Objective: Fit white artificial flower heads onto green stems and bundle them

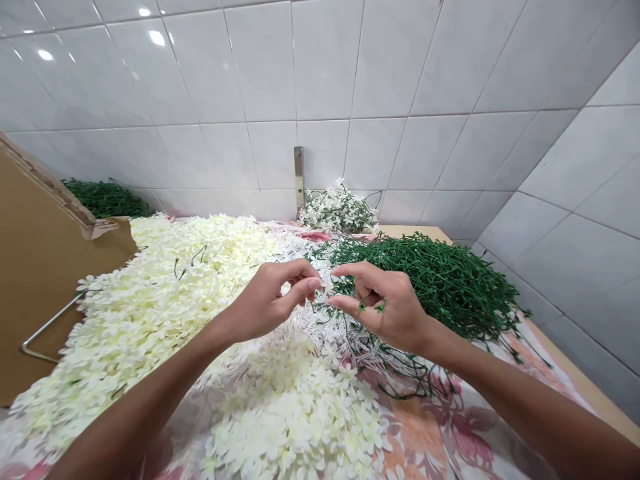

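two hands pinch a small white sprig [324, 288] above heaps of artificial flowers.
in the head view, the left hand [270, 300] and right hand [380, 310] hold the sprig between them, their fingers [305, 288] clenched in tight pinches. white blossoms [150, 333] cover a floral cloth [415, 433] on the counter [575, 363]. green vines [425, 280] lie just right, under a tile wall [325, 67]; cardboard [45, 280] stands at left.

Item [323, 288] between fingertips [310, 285] too small to tell; forearms [150, 400] cut off by edge.
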Tool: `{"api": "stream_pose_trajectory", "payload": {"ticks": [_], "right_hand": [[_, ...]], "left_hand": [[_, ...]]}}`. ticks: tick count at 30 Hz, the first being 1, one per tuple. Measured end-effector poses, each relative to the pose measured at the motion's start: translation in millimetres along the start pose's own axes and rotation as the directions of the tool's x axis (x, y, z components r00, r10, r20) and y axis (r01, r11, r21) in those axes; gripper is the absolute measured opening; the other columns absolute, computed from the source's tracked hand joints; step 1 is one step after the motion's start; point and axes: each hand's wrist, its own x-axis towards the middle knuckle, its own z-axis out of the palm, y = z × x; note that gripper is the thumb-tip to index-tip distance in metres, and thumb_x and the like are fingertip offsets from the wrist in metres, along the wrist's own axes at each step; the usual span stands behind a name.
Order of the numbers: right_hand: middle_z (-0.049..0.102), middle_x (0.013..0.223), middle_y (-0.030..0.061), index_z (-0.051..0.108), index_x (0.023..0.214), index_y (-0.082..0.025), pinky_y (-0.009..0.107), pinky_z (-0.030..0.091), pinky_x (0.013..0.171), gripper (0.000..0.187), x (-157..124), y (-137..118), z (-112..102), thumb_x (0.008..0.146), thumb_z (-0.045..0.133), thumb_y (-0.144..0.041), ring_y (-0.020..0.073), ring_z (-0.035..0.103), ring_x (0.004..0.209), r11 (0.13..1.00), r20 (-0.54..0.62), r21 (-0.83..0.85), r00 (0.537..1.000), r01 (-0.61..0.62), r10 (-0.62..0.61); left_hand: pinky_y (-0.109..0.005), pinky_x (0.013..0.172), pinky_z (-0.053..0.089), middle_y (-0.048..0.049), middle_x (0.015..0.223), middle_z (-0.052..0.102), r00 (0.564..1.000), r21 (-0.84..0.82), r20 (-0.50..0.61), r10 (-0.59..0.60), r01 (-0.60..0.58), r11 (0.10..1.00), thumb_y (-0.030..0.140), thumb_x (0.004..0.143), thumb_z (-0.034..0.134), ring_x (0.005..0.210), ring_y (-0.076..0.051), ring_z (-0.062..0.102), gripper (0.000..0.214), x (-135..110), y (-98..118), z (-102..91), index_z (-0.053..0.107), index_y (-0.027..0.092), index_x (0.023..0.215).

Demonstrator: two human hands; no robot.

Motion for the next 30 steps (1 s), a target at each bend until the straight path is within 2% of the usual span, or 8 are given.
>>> {"api": "stream_pose_trajectory", "payload": {"ticks": [4, 7, 12, 18, 21, 26, 30], "right_hand": [[0.038, 0.051, -0.0073, 0.062, 0.085, -0.013, 0.018, 0.028, 0.042, 0.012, 0, -2, 3, 0.086, 0.059, -0.024, 0.0050, 0.026, 0.043, 0.997, -0.049, 0.047, 0.997, 0.064, -0.062], [0.045, 0.051, -0.0066, 0.064, 0.085, -0.013, 0.018, 0.028, 0.042, 0.009, 0, 0, 6, 0.086, 0.058, -0.019, 0.0044, 0.026, 0.042, 0.992, -0.059, 0.050, 0.992, 0.118, -0.115], [0.048, 0.052, -0.0056, 0.065, 0.085, -0.012, 0.018, 0.028, 0.041, 0.008, 0, 3, 9, 0.085, 0.060, -0.019, 0.0044, 0.029, 0.042, 0.991, -0.074, 0.062, 0.991, 0.117, -0.113], [0.039, 0.051, -0.0074, 0.064, 0.082, -0.013, 0.018, 0.026, 0.042, 0.005, -1, 4, 12, 0.083, 0.061, -0.015, 0.0041, 0.027, 0.043, 0.988, -0.069, 0.150, 0.997, 0.031, -0.021], [0.037, 0.051, -0.0072, 0.064, 0.080, -0.012, 0.017, 0.026, 0.043, 0.006, -1, 8, 15, 0.083, 0.061, -0.016, 0.0043, 0.029, 0.045, 0.984, -0.032, 0.175, 0.999, -0.017, 0.023], [0.045, 0.053, -0.0055, 0.065, 0.079, -0.012, 0.017, 0.029, 0.044, 0.011, -2, 11, 18, 0.084, 0.060, -0.020, 0.0045, 0.034, 0.046, 0.982, 0.001, 0.173, 0.998, -0.069, 0.070], [0.050, 0.056, -0.0041, 0.063, 0.076, -0.012, 0.017, 0.030, 0.045, 0.014, -1, 8, 16, 0.086, 0.057, -0.018, 0.0043, 0.037, 0.048, 0.974, 0.057, 0.211, 0.996, -0.084, 0.074]], "left_hand": [[-0.020, 0.060, 0.041, 0.0018, 0.068, 0.058, 1.000, -0.002, -0.008, 0.000, 0.000, 1.000, 0.032, 0.092, 0.047, 0.062, -0.008, 0.053, 0.024, 0, -1, 1.2, 0.059, 0.016, 0.079], [-0.019, 0.057, 0.040, 0.0023, 0.065, 0.057, 1.000, -0.001, -0.020, 0.008, -0.008, 1.000, 0.031, 0.092, 0.047, 0.060, -0.008, 0.052, 0.023, 0, -3, 4.5, 0.059, 0.016, 0.079], [-0.019, 0.058, 0.041, 0.0019, 0.069, 0.060, 0.997, -0.035, -0.076, 0.012, -0.015, 0.999, 0.030, 0.092, 0.047, 0.061, -0.007, 0.054, 0.022, -1, -2, 9.3, 0.059, 0.017, 0.080], [-0.019, 0.056, 0.041, 0.0019, 0.066, 0.060, 0.996, -0.029, -0.081, 0.034, -0.036, 0.999, 0.031, 0.093, 0.047, 0.060, -0.007, 0.055, 0.023, -2, -2, 12.0, 0.059, 0.016, 0.081], [-0.021, 0.059, 0.043, 0.0005, 0.070, 0.061, 0.998, -0.097, -0.064, 0.013, -0.019, 0.995, 0.032, 0.092, 0.048, 0.064, -0.008, 0.057, 0.023, 0, -5, 14.8, 0.059, 0.016, 0.081], [-0.024, 0.067, 0.048, -0.0022, 0.078, 0.061, 0.999, -0.330, -0.043, 0.010, -0.024, 0.944, 0.032, 0.092, 0.049, 0.073, -0.011, 0.060, 0.022, 2, -12, 18.8, 0.059, 0.015, 0.083], [-0.023, 0.068, 0.048, -0.0024, 0.079, 0.061, 0.998, -0.372, -0.062, 0.016, -0.038, 0.928, 0.031, 0.091, 0.051, 0.075, -0.010, 0.059, 0.020, 3, -13, 19.5, 0.060, 0.015, 0.083]]}}
